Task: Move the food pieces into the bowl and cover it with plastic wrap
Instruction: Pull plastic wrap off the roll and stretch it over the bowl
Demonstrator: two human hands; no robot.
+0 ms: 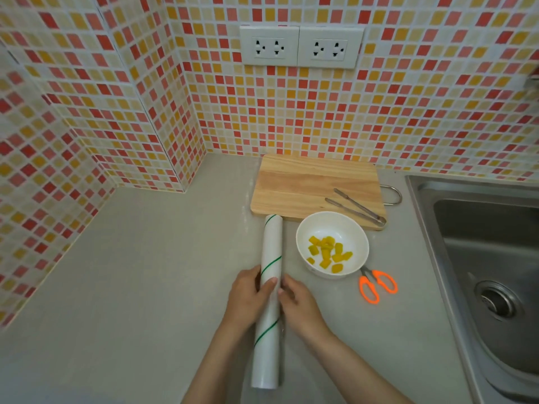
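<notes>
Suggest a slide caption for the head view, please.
Both hands, left hand and right hand, grip the plastic wrap roll beside the bowl of food pieces.

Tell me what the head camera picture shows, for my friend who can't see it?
Two hands, left hand and right hand, hold a long roll of plastic wrap lying on a grey counter. Beside it sits a white bowl of yellow food pieces, still uncovered. Orange scissors, a wooden cutting board with metal tongs and a sink are nearby.
</notes>
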